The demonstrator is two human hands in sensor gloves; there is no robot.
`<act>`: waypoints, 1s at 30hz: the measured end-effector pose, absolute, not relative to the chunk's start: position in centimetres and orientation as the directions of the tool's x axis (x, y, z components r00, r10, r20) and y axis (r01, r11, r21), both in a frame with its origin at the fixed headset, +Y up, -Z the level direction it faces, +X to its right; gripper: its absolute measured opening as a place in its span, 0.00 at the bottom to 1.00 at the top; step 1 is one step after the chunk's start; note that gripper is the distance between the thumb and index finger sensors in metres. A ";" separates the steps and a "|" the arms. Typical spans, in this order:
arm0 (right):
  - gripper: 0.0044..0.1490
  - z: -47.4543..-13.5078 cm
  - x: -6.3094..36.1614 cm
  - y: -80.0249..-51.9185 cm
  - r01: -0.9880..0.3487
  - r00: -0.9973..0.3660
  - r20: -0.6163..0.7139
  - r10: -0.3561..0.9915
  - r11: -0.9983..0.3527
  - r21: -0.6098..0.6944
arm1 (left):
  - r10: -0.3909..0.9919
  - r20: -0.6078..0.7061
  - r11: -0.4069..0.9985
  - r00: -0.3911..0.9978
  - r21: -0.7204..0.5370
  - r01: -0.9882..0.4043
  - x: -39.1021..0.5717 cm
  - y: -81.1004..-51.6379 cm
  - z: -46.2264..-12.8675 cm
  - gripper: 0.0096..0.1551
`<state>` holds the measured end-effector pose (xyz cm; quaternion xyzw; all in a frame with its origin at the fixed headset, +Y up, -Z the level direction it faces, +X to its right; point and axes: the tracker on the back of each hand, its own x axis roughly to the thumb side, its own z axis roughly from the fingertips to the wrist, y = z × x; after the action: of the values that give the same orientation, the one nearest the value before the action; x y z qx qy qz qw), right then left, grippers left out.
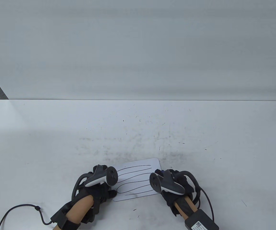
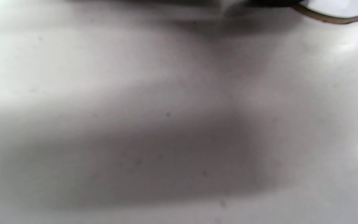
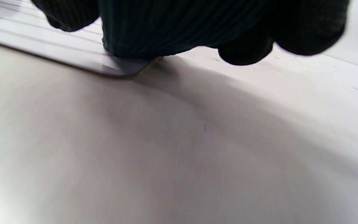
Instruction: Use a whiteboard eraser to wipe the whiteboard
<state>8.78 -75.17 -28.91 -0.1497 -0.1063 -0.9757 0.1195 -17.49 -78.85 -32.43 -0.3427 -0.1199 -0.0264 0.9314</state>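
A small whiteboard (image 1: pixel 138 177) with several black wavy lines lies on the white table near the front edge. My left hand (image 1: pixel 110 192) rests on the board's left edge, fingers lying on it; its tracker hides most of the hand. My right hand (image 1: pixel 163 175) is at the board's right edge. In the right wrist view its gloved fingers (image 3: pixel 247 53) grip a dark ribbed eraser (image 3: pixel 129 28), which presses on the corner of the whiteboard (image 3: pixel 42 43). A blue bit of the eraser (image 1: pixel 162 171) shows in the table view.
The white table (image 1: pixel 56 143) carries grey smudges and small black marks beyond the board. A white wall panel (image 1: pixel 138 48) stands behind the table's far edge. Glove cables (image 1: pixel 20 208) trail at the front left and front right.
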 end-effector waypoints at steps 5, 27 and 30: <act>0.42 -27.1 9.1 -75.1 0.285 -0.919 0.328 -0.221 -0.945 0.163 | 0.065 0.232 0.754 0.970 -0.649 0.105 -17.6 -79.0 -32.5 0.57; 0.41 -38.5 4.7 -75.3 0.281 -0.926 0.290 -0.241 -0.954 0.105 | 0.052 0.245 0.745 0.968 -0.655 0.126 -17.5 -78.9 -32.6 0.57; 0.41 -37.2 5.0 -75.4 0.295 -0.916 0.310 -0.253 -0.950 0.098 | 0.048 0.245 0.743 0.968 -0.656 0.130 -17.4 -78.9 -32.6 0.57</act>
<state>5.01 -75.37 -37.22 -0.1486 -0.0717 -0.9763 0.1403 -17.41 -78.92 -32.61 -0.3577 -0.1240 -0.0221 0.9253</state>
